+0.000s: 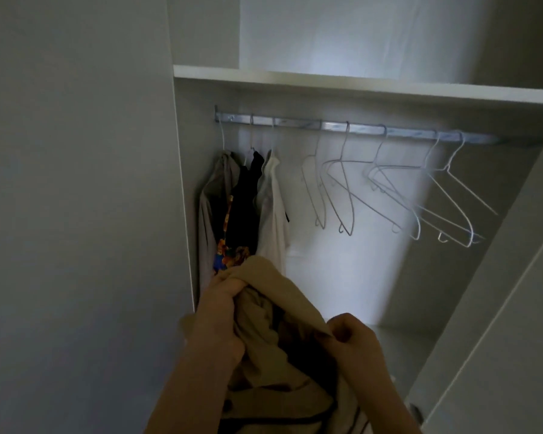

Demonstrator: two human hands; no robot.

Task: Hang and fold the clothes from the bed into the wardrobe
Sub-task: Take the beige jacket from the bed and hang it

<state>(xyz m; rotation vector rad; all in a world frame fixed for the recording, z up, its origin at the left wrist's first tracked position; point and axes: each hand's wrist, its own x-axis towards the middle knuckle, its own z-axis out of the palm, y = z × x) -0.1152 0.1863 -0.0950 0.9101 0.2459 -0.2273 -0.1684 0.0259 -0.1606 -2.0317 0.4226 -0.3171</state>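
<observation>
Beige garment (271,286) gripped in left hand (218,314) and right hand (350,338); bare hangers (386,180) spread along rail (298,123) right of hung clothes (243,198).

The beige garment (282,355) runs off the bottom edge.

Dim frame overall, grainy and soft. Your only bright patch is a cool white glow on the wardrobe back panel (342,270), with a fainter one above the shelf (358,86). Wire hangers (389,189) catch it; the right-hand ones smear slightly. Your left hand (220,314), right hand (355,343) and beige garment (273,292) sit in shadow. The shelf edge slants and bows toward the right border, wide-angle.
</observation>
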